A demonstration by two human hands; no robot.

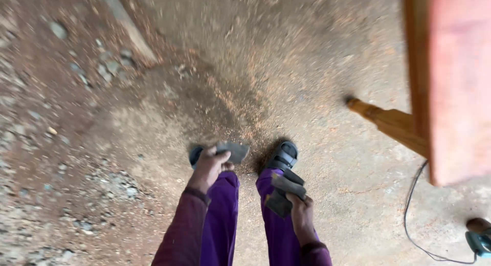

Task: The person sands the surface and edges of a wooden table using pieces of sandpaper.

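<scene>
At nine o'clock of the view lies gravel (56, 158), and a plank (128, 28) runs off toward eleven. Sawdust (230, 102) spreads over the floor (317, 51) ahead of you, at twelve.

Your left hand (208, 168) is raised just left of centre, over your left leg. Its fingers are curled shut on a grey sheet (234, 152), pinched at one edge, so the free end sticks out toward three o'clock from the hand. It is blurred, and you cannot tell what it is made of.

Just to the right, your sandal (284, 154) stands on the sawdust, with purple trousers (273, 227) below it in the view.

Your right hand (302, 216) is at about five o'clock of centre, lower than the left. Its fingers are closed on a dark sheet (283, 193), which looks folded or creased and rises toward eleven o'clock from the knuckles. The two sheets are apart, with the sandal between them.

As a judgement, the step in hand is carrying: you stand with one sheet in each hand and neither is laid against anything. Whatever you do with them, each grip is only an edge pinch, so any move calls for a firmer hold and a steadier head, since the blur hides detail.

At three o'clock a table leg (391, 124) slants under a reddish tabletop (458, 82). A cable (411, 215) trails down to a teal power tool (480, 241) at four o'clock, well apart from both hands.
</scene>
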